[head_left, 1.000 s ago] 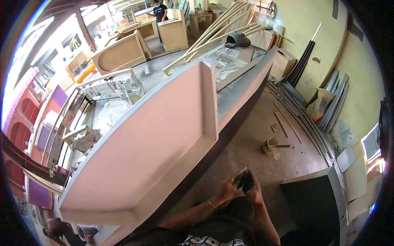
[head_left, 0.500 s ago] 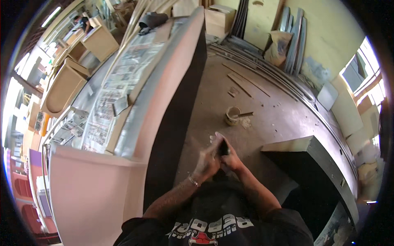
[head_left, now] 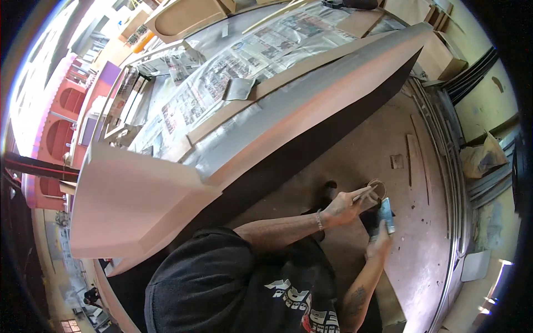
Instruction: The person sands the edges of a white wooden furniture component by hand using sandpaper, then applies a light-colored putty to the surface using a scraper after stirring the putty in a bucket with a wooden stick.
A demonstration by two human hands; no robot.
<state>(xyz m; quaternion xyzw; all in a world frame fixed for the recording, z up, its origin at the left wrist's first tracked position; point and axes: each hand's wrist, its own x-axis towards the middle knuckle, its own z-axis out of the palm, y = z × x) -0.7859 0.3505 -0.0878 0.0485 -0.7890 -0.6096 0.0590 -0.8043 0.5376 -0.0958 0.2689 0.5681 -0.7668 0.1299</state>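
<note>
Right grip (head_left: 380, 241) on bluish rectangle (head_left: 387, 215), left grip (head_left: 341, 210) on slim strip (head_left: 363, 193)

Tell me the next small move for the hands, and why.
Perhaps ease the light-blue flat piece in the right hand toward the thin tool in the left hand: the two pieces show close together but apart, with the bucket seen beside them. Whether either touches the bucket, I cannot tell.

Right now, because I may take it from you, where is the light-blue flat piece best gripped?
Probably by the upper end of the light-blue flat piece, coming from the far side: the right hand holds it near its lower end, while the broad, straight upper part sticks out uncovered.
</note>
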